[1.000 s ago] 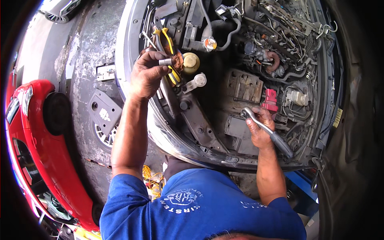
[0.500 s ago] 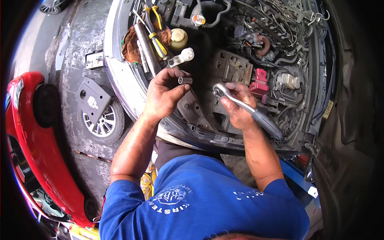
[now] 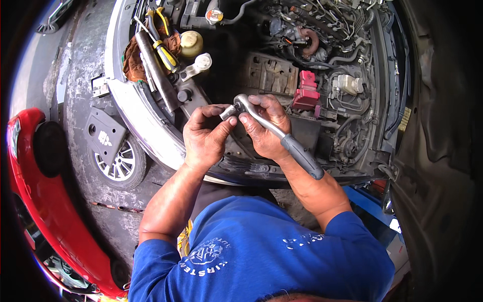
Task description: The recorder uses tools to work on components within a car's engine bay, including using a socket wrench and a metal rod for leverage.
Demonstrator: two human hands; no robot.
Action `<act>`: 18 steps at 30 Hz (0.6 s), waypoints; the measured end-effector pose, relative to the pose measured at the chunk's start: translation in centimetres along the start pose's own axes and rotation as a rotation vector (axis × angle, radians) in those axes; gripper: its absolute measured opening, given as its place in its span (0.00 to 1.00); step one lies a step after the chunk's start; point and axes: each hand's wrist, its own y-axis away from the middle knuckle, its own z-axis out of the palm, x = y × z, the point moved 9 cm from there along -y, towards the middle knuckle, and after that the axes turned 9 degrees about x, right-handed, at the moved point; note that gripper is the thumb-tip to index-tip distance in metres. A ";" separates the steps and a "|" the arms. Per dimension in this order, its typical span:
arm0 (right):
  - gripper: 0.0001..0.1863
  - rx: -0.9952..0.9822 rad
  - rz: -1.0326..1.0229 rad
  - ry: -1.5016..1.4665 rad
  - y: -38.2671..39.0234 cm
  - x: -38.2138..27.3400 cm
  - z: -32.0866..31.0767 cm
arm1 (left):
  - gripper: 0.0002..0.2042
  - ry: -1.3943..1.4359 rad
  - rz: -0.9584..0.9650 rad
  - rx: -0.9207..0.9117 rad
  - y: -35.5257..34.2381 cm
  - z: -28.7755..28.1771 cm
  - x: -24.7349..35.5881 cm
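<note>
Over the open engine bay, my left hand [image 3: 205, 135] pinches a short metal socket [image 3: 228, 112] between thumb and fingers. My right hand [image 3: 266, 128] is closed round the head end of a ratchet wrench [image 3: 266, 123]; its dark grey handle [image 3: 303, 157] points down along my right forearm. The ratchet's head meets the socket's end, with the square drive at the joint. Whether the drive is fully inside the socket, I cannot tell.
Pliers and a yellow-black screwdriver [image 3: 165, 54] lie with a metal tube [image 3: 155, 70] on a brown rag [image 3: 134, 63] at the bay's left edge. Beyond my hands are a battery tray [image 3: 271, 73] and a red terminal cover [image 3: 306, 90]. A wheel [image 3: 121, 163] lies on the floor.
My hands have come together. The ratchet has moved left to the socket, and the socket has turned toward its head. The whole view has shifted slightly.
</note>
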 end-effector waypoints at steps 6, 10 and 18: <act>0.27 -0.181 -0.367 0.195 -0.3 -2.4 -0.9 | 0.10 0.016 -0.254 0.024 0.6 1.2 -1.4; 0.29 -0.270 -0.404 0.178 -0.5 -2.6 -1.1 | 0.10 0.173 -0.655 -0.038 1.8 2.2 -3.4; 0.25 -0.501 1.173 -1.226 8.5 4.6 -2.5 | 0.21 0.366 -0.803 -0.347 2.5 4.6 -1.9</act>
